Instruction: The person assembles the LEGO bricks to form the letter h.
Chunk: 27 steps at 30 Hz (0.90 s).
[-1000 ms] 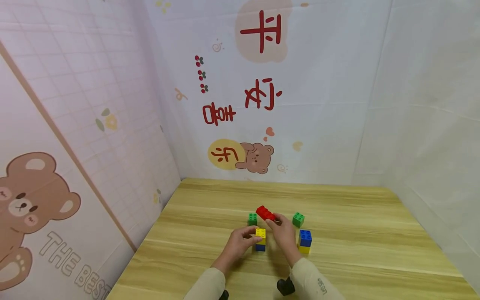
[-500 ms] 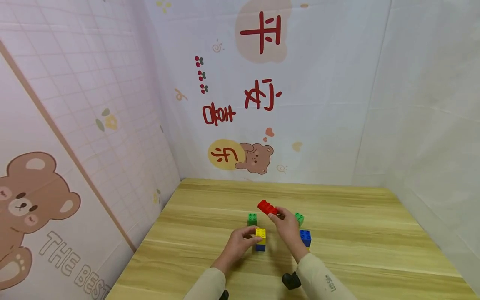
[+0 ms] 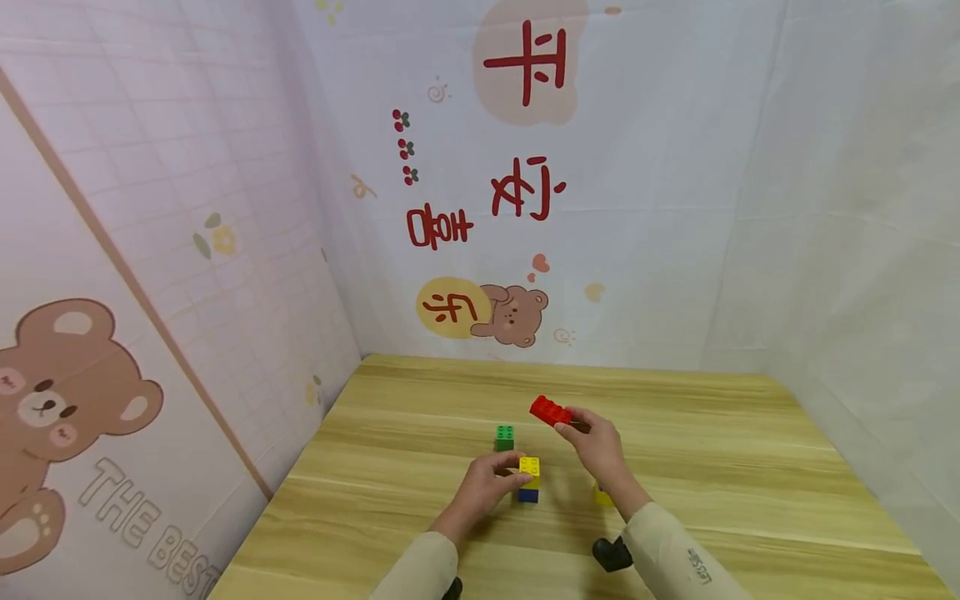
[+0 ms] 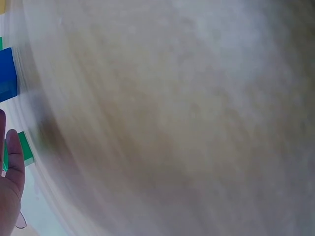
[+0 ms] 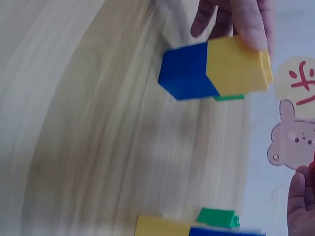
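My left hand (image 3: 483,490) pinches a yellow toy building brick (image 3: 529,469) between thumb and fingers. That brick sits on a blue brick (image 3: 528,495), making an upright two-brick stack on the table. Farther right, my right hand (image 3: 598,446) grips one end of a long red brick (image 3: 550,411), raised above the table and tilted. Only part of the right hand shows at the edge of the right wrist view, with a sliver of red. The left wrist view catches just some fingers (image 4: 15,162) at its left edge.
A green brick (image 3: 505,437) stands behind the left stack. Beneath my right forearm, a second stack shows its yellow brick (image 3: 602,496); its blue brick (image 5: 221,232) and another green brick (image 5: 216,217) appear in the right wrist view. White printed cloth (image 3: 637,208) walls the table's back.
My right hand has lifted the red brick up and to the right, away from the left stack. Its arm now hides the right green brick and most of the right stack. My left hand keeps its hold.
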### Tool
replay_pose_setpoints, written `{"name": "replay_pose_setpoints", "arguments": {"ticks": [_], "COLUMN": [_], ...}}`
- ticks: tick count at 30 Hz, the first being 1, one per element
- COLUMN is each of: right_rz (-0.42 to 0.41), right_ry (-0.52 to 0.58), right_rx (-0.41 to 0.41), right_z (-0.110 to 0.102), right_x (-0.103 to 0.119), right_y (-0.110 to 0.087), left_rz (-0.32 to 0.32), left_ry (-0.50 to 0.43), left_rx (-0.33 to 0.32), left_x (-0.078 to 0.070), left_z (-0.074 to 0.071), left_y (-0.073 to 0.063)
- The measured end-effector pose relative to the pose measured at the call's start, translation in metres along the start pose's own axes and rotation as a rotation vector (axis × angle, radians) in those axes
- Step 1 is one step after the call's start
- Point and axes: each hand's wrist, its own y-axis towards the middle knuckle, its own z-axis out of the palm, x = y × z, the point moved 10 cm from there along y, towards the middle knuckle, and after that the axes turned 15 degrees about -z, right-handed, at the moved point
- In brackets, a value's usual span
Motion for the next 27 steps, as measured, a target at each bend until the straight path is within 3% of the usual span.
{"name": "replay_pose_setpoints", "arguments": {"ticks": [10, 22, 27], "right_rz": [0.033, -0.079, -0.086], "right_ry": [-0.03, -0.111, -0.095], "right_rx": [0.069, 0.154, 0.172], "right_z": [-0.034, -0.062, -0.066], "right_x": [-0.016, -0.008, -0.01], "right_y": [0.0, -0.002, -0.005], "left_rz": [0.012, 0.015, 0.013], "left_ry": [0.006, 0.022, 0.034], "left_rx": [0.008, 0.011, 0.011], "left_x": [-0.009, -0.019, -0.022], "left_z": [0.011, 0.027, 0.034], "left_y": [0.002, 0.006, 0.008]}}
